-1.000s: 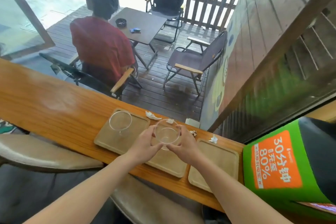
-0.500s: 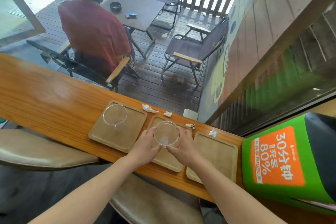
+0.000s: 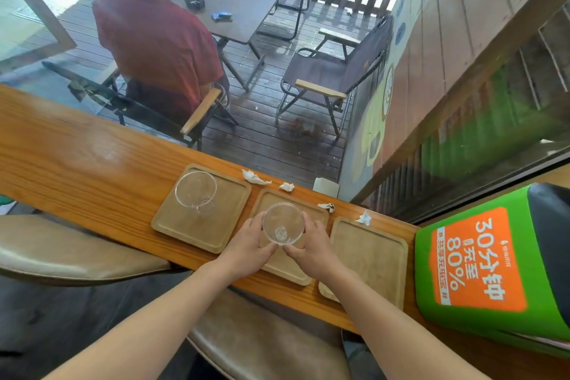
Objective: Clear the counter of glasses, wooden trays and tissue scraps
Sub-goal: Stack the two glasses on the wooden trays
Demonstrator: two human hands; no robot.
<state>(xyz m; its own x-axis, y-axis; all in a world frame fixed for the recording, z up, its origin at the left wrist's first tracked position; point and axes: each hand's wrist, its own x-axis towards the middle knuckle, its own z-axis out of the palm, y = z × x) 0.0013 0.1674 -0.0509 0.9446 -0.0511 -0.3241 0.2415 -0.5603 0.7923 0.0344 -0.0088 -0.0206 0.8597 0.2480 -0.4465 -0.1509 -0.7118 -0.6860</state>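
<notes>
Three wooden trays lie in a row on the wooden counter (image 3: pixel 77 163). Over the middle tray (image 3: pixel 317 213), my left hand (image 3: pixel 246 244) and my right hand (image 3: pixel 311 244) both hold a clear glass (image 3: pixel 283 223) by its sides. A second clear glass (image 3: pixel 196 190) stands on the left tray (image 3: pixel 228 219). The right tray (image 3: pixel 370 253) has nothing on it. Several white tissue scraps lie along the counter's far edge: one (image 3: pixel 254 177) behind the left tray, one (image 3: pixel 287 186) behind the middle tray, one (image 3: pixel 327 206) between the trays and one (image 3: pixel 365 218) by the right tray.
A green and orange box (image 3: pixel 481 262) stands on the counter at the right. Padded stools (image 3: pixel 61 253) sit below the near edge. Beyond the window glass, a person in a red shirt (image 3: pixel 157 43) sits at an outdoor table with chairs.
The view has tipped downward and nearer to the counter. Both hands keep holding the glass over the middle tray, and it sits a little lower than before.
</notes>
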